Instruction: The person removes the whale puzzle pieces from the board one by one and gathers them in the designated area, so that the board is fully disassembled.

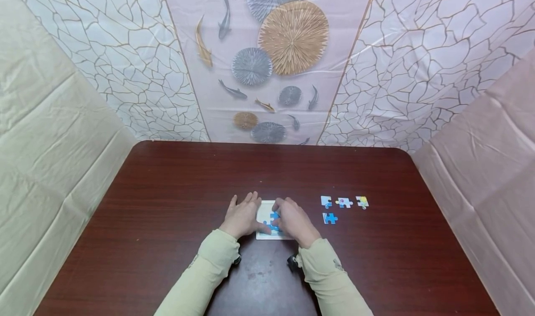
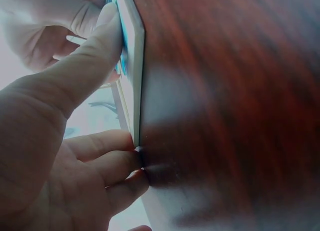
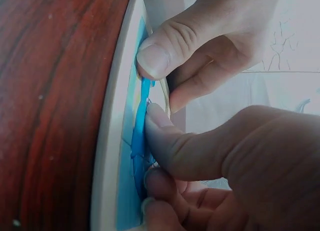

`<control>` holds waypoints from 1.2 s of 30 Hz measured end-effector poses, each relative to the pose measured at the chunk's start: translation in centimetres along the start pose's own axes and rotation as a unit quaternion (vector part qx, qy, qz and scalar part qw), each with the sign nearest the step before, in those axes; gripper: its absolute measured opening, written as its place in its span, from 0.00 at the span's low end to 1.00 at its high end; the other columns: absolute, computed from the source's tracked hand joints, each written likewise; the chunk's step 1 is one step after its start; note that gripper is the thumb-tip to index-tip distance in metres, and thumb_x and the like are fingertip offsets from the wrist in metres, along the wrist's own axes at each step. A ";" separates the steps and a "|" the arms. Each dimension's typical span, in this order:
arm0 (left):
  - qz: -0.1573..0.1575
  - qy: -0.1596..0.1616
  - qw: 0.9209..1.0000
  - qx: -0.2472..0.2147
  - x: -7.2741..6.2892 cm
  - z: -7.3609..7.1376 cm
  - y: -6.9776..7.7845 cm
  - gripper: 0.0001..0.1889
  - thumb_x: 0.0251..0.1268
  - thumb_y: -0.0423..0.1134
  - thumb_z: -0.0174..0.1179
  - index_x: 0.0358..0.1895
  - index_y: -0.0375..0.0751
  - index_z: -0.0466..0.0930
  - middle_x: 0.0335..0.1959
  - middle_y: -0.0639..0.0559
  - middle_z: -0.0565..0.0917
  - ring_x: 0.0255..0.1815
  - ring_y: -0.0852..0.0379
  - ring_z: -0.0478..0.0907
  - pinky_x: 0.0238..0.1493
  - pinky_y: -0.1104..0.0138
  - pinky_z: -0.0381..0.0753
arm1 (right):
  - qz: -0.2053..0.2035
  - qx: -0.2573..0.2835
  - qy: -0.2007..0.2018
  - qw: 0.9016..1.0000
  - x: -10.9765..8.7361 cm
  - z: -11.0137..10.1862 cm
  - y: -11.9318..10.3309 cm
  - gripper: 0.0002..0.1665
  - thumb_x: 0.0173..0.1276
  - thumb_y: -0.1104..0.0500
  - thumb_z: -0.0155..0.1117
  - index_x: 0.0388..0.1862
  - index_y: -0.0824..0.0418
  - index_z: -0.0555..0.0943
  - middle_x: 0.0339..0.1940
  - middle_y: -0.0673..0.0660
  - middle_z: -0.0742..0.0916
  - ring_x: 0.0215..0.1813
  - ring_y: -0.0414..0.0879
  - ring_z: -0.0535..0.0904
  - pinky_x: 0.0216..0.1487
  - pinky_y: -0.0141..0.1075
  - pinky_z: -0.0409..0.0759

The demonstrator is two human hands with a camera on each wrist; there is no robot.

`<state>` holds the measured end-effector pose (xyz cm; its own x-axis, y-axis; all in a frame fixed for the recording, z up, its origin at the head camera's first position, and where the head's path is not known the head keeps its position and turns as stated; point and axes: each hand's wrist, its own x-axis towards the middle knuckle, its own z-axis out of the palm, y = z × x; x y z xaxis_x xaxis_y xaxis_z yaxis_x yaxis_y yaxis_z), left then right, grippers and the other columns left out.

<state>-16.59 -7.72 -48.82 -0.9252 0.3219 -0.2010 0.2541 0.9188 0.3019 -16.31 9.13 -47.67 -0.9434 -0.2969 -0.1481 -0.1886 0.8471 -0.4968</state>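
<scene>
A small white puzzle tray [image 1: 265, 209] lies on the table between both hands. Blue jigsaw pieces [image 1: 274, 216] sit in its lower part, partly hidden by the hands. My left hand [image 1: 242, 218] lies along the tray's left side, its fingers fairly straight and touching the rim and table, while its thumb [image 2: 102, 38] presses down on the pieces. With thumb and curled fingers my right hand [image 1: 296, 222] pinches a blue puzzle piece [image 3: 139, 133], which looks slightly raised over the tray's light blue surface. The fingers cover part of that piece.
Right of the tray lie several loose pieces: a pale one [image 1: 325, 201], a white one [image 1: 344, 202], a yellow-patterned one [image 1: 362, 201] and a blue one [image 1: 330, 218]. The dark red wooden table [image 1: 188, 176] meets patterned cloth walls [image 1: 267, 97] at its back and sides.
</scene>
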 end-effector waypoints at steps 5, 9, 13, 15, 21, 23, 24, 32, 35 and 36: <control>-0.001 -0.003 1.000 0.002 0.0 -0.1 0.1 0.56 0.42 0.69 0.69 0.72 0.37 0.63 0.76 0.43 0.58 0.77 0.49 0.51 0.72 0.43 0.45 | 0.001 0.018 -0.028 0.999 0.5 -0.1 0.1 0.16 0.59 0.65 0.72 0.45 0.61 0.77 0.31 0.52 0.76 0.34 0.45 0.73 0.37 0.38 0.76; -0.002 -0.005 1.000 0.005 0.0 -0.2 0.1 0.56 0.42 0.69 0.69 0.72 0.37 0.63 0.76 0.43 0.57 0.77 0.49 0.51 0.72 0.43 0.45 | 0.002 0.018 -0.036 0.999 0.6 -0.1 0.1 0.17 0.59 0.64 0.72 0.45 0.61 0.77 0.31 0.53 0.76 0.34 0.46 0.72 0.37 0.39 0.76; 0.001 -0.004 1.000 0.008 0.0 -0.1 0.1 0.56 0.43 0.69 0.69 0.72 0.37 0.64 0.76 0.43 0.58 0.77 0.49 0.51 0.72 0.43 0.45 | 0.006 0.013 -0.035 0.999 0.6 0.0 0.2 0.17 0.59 0.63 0.73 0.45 0.60 0.77 0.34 0.54 0.75 0.34 0.47 0.72 0.38 0.40 0.76; 0.002 -0.003 1.000 0.008 0.0 -0.1 0.1 0.56 0.42 0.69 0.69 0.72 0.37 0.64 0.76 0.43 0.58 0.77 0.49 0.51 0.72 0.43 0.45 | 0.010 0.015 -0.035 0.999 0.6 0.1 0.2 0.17 0.60 0.63 0.73 0.46 0.60 0.76 0.36 0.55 0.74 0.34 0.47 0.73 0.39 0.40 0.76; 0.002 0.000 1.000 0.009 -0.1 -0.1 0.1 0.56 0.42 0.69 0.69 0.72 0.37 0.64 0.75 0.42 0.59 0.77 0.49 0.52 0.72 0.43 0.46 | 0.019 0.022 -0.038 0.999 0.5 0.1 0.2 0.18 0.61 0.62 0.72 0.46 0.59 0.75 0.40 0.57 0.73 0.30 0.48 0.74 0.37 0.40 0.77; 0.001 0.001 1.000 0.009 -0.1 -0.2 0.2 0.56 0.42 0.69 0.69 0.72 0.37 0.64 0.75 0.42 0.59 0.77 0.49 0.52 0.72 0.42 0.46 | 0.019 0.022 -0.040 0.999 0.5 0.1 0.2 0.18 0.61 0.62 0.72 0.46 0.59 0.75 0.40 0.57 0.72 0.30 0.48 0.74 0.37 0.40 0.77; 0.001 0.001 1.000 0.009 -0.1 -0.2 0.2 0.56 0.42 0.69 0.69 0.72 0.37 0.64 0.75 0.42 0.59 0.77 0.49 0.52 0.72 0.42 0.46 | 0.017 0.021 -0.040 0.999 0.5 0.1 0.3 0.17 0.61 0.62 0.72 0.46 0.59 0.75 0.40 0.57 0.72 0.30 0.48 0.74 0.37 0.40 0.77; 0.000 -0.001 1.000 0.012 0.0 -0.2 0.2 0.56 0.42 0.70 0.69 0.72 0.37 0.64 0.75 0.43 0.58 0.77 0.49 0.52 0.72 0.43 0.46 | 0.015 0.019 -0.043 0.999 0.7 0.1 0.4 0.17 0.61 0.62 0.72 0.45 0.57 0.74 0.40 0.57 0.72 0.30 0.48 0.74 0.37 0.40 0.76; 0.000 -0.002 1.000 0.014 0.0 -0.1 0.2 0.56 0.42 0.70 0.69 0.72 0.37 0.64 0.75 0.43 0.58 0.77 0.49 0.52 0.72 0.42 0.46 | 0.013 0.017 -0.040 0.999 0.6 0.1 0.5 0.17 0.61 0.62 0.72 0.45 0.57 0.74 0.39 0.56 0.72 0.30 0.48 0.74 0.37 0.41 0.76; 0.000 -0.003 1.000 0.014 0.0 -0.1 0.2 0.56 0.42 0.70 0.69 0.72 0.37 0.64 0.75 0.43 0.58 0.77 0.49 0.52 0.72 0.42 0.46 | 0.013 0.016 -0.039 0.999 0.6 0.2 0.5 0.18 0.61 0.62 0.72 0.45 0.57 0.74 0.39 0.56 0.72 0.31 0.48 0.73 0.37 0.41 0.76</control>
<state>-16.54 -7.58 -48.64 -0.9236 0.3235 -0.2056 0.2622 0.9245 0.2766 -16.95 9.27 -48.14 -0.9235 -0.3096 -0.2263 -0.1546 0.8406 -0.5191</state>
